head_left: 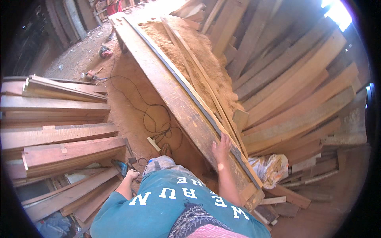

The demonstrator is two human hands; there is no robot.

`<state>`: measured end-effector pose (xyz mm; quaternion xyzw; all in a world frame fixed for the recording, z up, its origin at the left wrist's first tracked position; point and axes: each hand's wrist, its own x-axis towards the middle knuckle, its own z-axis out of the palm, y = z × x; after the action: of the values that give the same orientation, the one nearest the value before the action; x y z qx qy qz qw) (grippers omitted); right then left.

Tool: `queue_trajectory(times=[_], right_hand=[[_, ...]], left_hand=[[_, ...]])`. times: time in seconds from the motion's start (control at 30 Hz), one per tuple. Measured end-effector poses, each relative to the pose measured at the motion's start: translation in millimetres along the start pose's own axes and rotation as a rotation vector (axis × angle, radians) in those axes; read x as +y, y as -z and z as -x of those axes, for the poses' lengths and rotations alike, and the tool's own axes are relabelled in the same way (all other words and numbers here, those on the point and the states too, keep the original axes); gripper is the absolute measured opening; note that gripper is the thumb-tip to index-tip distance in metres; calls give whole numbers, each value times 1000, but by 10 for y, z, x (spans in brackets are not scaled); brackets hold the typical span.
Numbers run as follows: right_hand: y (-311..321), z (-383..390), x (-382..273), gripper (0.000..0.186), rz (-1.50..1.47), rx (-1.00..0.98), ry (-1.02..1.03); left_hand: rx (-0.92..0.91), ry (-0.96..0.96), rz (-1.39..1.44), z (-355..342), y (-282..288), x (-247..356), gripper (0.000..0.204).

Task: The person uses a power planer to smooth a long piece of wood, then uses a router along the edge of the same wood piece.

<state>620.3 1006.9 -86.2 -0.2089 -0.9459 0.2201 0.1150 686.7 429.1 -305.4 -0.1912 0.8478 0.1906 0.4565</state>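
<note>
My right hand (222, 150) lies with its fingers spread on the long wooden bench (170, 89). Its fingertips touch a long narrow wooden strip with a dark face (186, 88), which runs along the bench's right side. On the other side of my body, my left hand (132, 175) is closed, low beside the stacked boards. A blue tool-like object (122, 168) is right against it. What the fingers hold is too small to make out.
Boards (75, 148) are stacked at left; planks (293, 95) lean at right. Sawdust (206, 51) is heaped beyond the bench. A black cord (149, 107) loops over the floor near a power tool (92, 74) and a red tool (105, 52). A plastic bag (272, 169) sits right.
</note>
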Motion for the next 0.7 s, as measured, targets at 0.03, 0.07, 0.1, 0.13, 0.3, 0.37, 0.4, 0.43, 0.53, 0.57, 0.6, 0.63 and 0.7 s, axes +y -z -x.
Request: queue_trajectory(times=[0.03,0.07,0.1,0.13,0.3,0.37,0.4,0.43,0.53,0.57,0.6,0.63,0.7], right_hand=[[-91,-115,-77,75,1,-6,26],[-134,-197,-107,75,21,-35,49],[-208,-285,-197,75,36,-67,71],[-294,-370,-325,76,47,-101,99],[-658,-636,-899,79,125,-313,196],[-817,-674,-925,81,166,-392,190],[-883,-696,-977,81,176,-441,163],[-943,-734,-1038,81,183,-485,140],[-1096,-829,-1140,84,261,-635,33],[-1141,-851,-1137,85,298,-687,-12],[-1190,-870,-1136,87,333,-743,-22],[-1234,-899,-1103,89,372,-795,-34],[-1320,-938,-1023,92,415,-858,-58]], left_hand=[[-21,38,101,51,31,68,57],[-45,72,195,150,69,193,62],[-62,115,294,210,138,265,67],[-30,65,264,206,179,298,66],[24,-109,215,-208,231,373,63],[82,-150,256,-145,417,651,60],[125,-155,304,-162,469,671,59],[176,-162,353,-227,529,668,59],[193,-121,619,-381,735,614,53],[204,-129,702,-393,790,589,51],[167,-76,824,-383,852,517,47],[168,-47,843,-349,880,469,46],[176,16,881,-299,912,329,45]])
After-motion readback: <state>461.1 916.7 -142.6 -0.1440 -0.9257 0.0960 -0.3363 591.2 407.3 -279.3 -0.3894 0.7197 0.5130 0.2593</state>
